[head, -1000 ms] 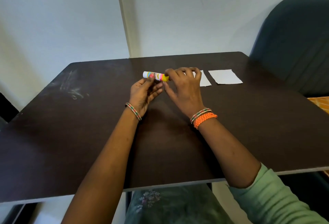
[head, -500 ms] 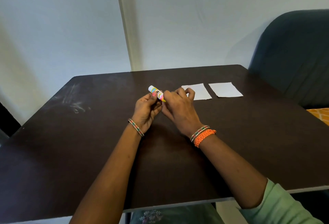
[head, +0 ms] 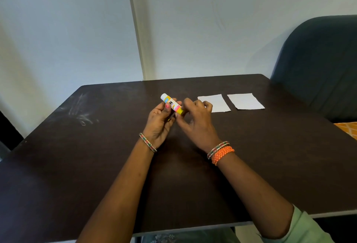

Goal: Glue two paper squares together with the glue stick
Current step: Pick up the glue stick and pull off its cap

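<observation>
Dark table [head: 96, 165], scuffed far-left; two white paper squares [head: 217, 102] [head: 245, 101] side by side, apart.

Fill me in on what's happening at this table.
A person holds a glue stick in the left hand, tilted above the dark table. The right hand has its fingers at the yellow end. Two white paper squares lie flat, side by side and apart, untouched.
</observation>
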